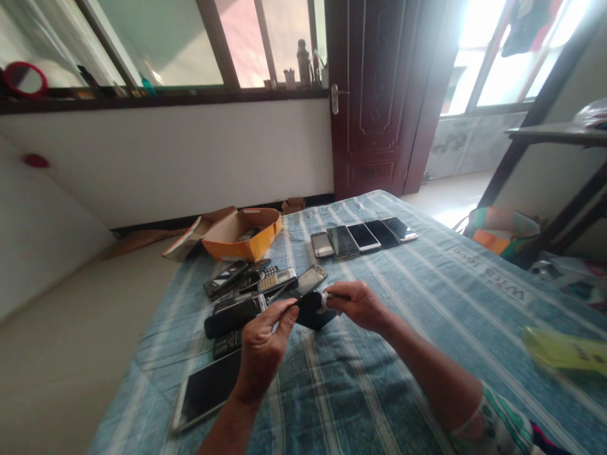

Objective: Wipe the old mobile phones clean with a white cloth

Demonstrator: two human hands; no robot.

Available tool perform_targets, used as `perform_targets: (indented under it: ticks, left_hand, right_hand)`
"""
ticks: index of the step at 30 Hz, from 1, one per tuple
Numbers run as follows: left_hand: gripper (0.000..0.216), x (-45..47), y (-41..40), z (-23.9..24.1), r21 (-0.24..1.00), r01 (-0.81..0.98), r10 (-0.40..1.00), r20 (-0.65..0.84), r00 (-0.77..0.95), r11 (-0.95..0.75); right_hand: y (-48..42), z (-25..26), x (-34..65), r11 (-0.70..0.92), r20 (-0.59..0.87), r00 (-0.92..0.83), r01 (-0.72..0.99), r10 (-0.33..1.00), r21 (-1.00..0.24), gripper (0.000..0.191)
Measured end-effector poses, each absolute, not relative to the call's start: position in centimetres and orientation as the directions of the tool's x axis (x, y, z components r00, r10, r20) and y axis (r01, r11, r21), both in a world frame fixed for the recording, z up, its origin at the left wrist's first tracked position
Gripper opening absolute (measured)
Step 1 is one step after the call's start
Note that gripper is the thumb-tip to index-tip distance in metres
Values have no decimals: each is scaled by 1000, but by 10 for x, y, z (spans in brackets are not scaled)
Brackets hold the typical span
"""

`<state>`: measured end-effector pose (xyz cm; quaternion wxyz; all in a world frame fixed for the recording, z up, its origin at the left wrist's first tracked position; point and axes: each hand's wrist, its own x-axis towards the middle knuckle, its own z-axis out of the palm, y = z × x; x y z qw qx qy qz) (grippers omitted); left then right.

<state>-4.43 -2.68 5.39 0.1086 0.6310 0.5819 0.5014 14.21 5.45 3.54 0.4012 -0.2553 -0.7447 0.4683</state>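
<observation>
A blue striped cloth (365,385) covered the broad surface in front of the person. An orange box (265,240) stood at its far left edge, its flap folded outward. Nearer than the box, on the left, lay a loose heap of handsets, among them a keypad phone (278,280); at the far side, right of the box, five phones formed a row, a white-edged phone (363,237) in the middle. A tablet (208,388) lay flat at the near left, just beside the left forearm.

The left hand (266,344) pinched a dark flat thing (309,309) between thumb and fingers. It was raised and tilted between the two hands, to the right of the left fingertips; its long axis was too foreshortened to tell. The right hand (358,303), at its right end, was clenched on a pale scrap (324,302), apparently cloth, that seemed to touch it. The left hand had the closer hold, gripping it directly.
</observation>
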Motion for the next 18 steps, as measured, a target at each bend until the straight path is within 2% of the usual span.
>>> perform_targets:
  ticks: [7,14,18]
  left_hand:
    - [26,-38,-29,58,714,624,863,490,-122,-317]
    - [27,-41,-28,58,728,616,856,492,-160,-303]
    - [28,-46,-25,57,755,593,858,473,-199,-279]
  right_hand:
    - [39,61,136,606,506,-478,70,718,-793,22]
    - [54,34,142,496,398,-559,27,727,-868,16]
    - [64,15,146,463,337,-604,61,723,-884,12]
